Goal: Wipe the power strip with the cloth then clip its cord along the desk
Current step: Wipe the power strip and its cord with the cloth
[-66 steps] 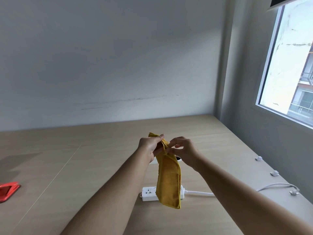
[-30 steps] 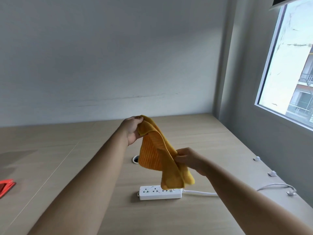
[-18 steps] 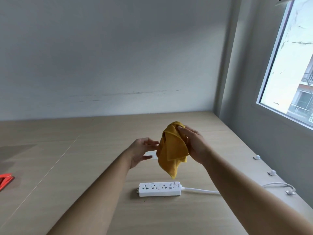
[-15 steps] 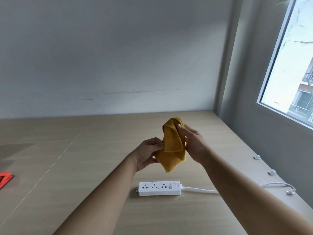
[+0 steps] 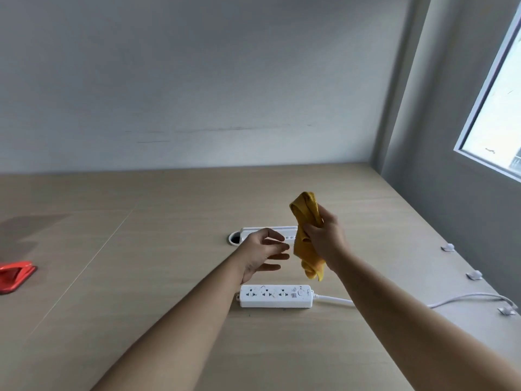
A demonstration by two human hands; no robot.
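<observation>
A white power strip [image 5: 275, 296] lies flat on the wooden desk [image 5: 141, 277], sockets up. Its white cord [image 5: 462, 299] runs right toward the wall and passes the nearest of three white cable clips [image 5: 506, 310]; the other two clips [image 5: 474, 275] [image 5: 447, 246] sit empty farther back. My right hand [image 5: 327, 239] is shut on a bunched yellow cloth [image 5: 306, 235], held in the air above the strip. My left hand [image 5: 260, 252] hovers just left of the cloth with fingers spread, holding nothing.
A second white strip [image 5: 267, 231] lies beside a round cable hole [image 5: 234, 239] behind my hands. A red object [image 5: 14, 275] sits at the desk's far left. Walls close the desk at the back and right, below a window [image 5: 496, 108].
The cloth went from hanging spread between both hands to bunched in my right hand. My left hand has let go and opened beside it.
</observation>
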